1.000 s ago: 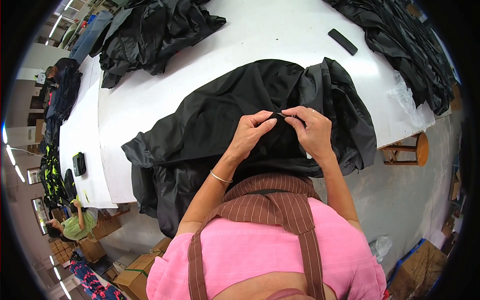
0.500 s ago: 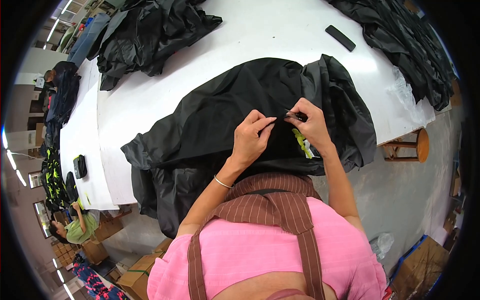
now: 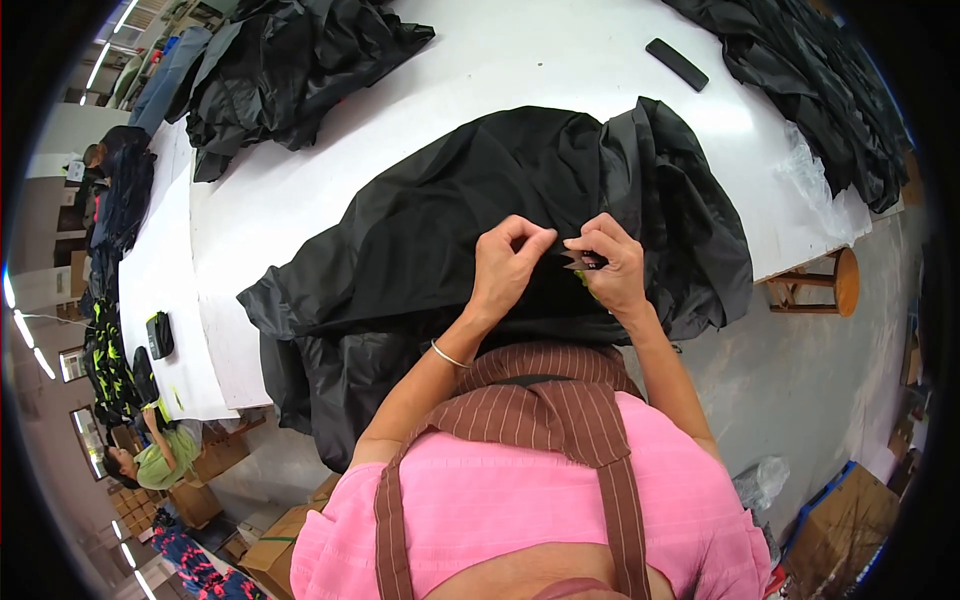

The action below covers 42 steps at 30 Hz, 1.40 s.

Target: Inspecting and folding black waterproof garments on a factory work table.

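Note:
A black, slightly shiny garment lies bunched in front of me, spilling over the near table edge. Over its middle, my left hand is closed in a pinch, thumb against forefinger; what lies between the tips is too small to make out. Close to its right, my right hand is curled round small black thread snips. Their pointed blades stick out leftward, just below the left fingertips. A bit of lime-green cord or trim peeks out beside the right hand, mostly covered by it.
The white table bears a heap of black garments at far left, another pile at far right, and a black oblong object. Clear plastic lies by the right pile. A wooden stool stands right. Another person works at left.
My right hand has dropped a little and turned, so the snips' blades now point left. The lime-green piece is now mostly covered. My left fingertips have separated slightly from the right ones.

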Each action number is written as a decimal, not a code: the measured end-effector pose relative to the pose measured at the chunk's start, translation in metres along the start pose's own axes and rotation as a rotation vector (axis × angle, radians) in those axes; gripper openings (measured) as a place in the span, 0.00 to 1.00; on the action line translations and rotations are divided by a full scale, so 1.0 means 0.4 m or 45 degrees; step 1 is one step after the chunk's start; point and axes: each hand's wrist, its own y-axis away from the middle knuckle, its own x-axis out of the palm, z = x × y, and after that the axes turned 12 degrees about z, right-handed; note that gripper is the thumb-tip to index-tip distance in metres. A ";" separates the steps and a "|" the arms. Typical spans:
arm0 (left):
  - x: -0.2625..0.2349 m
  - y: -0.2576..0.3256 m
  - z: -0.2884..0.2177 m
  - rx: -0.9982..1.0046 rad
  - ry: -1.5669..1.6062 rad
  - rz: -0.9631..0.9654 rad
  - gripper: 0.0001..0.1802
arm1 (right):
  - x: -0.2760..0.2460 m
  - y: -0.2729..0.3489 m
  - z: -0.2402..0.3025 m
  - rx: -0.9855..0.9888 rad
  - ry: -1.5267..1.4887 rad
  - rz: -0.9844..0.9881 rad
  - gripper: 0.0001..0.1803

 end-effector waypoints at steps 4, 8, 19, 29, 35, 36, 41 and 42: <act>0.021 0.014 0.023 0.057 0.082 -0.215 0.09 | 0.000 0.019 -0.001 -0.042 0.091 0.021 0.19; 0.032 0.020 0.031 0.195 0.296 -0.353 0.08 | 0.005 0.035 -0.002 -0.100 0.048 0.042 0.24; 0.025 0.012 0.024 0.168 0.536 -0.323 0.09 | 0.004 0.029 -0.003 -0.146 0.049 0.051 0.25; 0.003 0.020 0.059 0.042 0.130 -0.098 0.12 | 0.006 0.035 0.006 0.113 0.015 0.154 0.17; -0.009 0.007 0.041 0.210 0.248 -0.098 0.11 | -0.027 -0.004 0.091 0.291 0.113 0.138 0.18; -0.009 0.007 0.038 0.196 0.269 -0.104 0.11 | -0.033 -0.007 0.094 0.290 0.115 0.134 0.18; -0.008 0.008 0.042 0.188 0.312 -0.112 0.12 | -0.047 -0.019 0.110 0.091 0.455 0.230 0.18; -0.006 0.007 0.041 0.191 0.308 -0.120 0.12 | -0.046 -0.021 0.110 0.092 0.456 0.228 0.18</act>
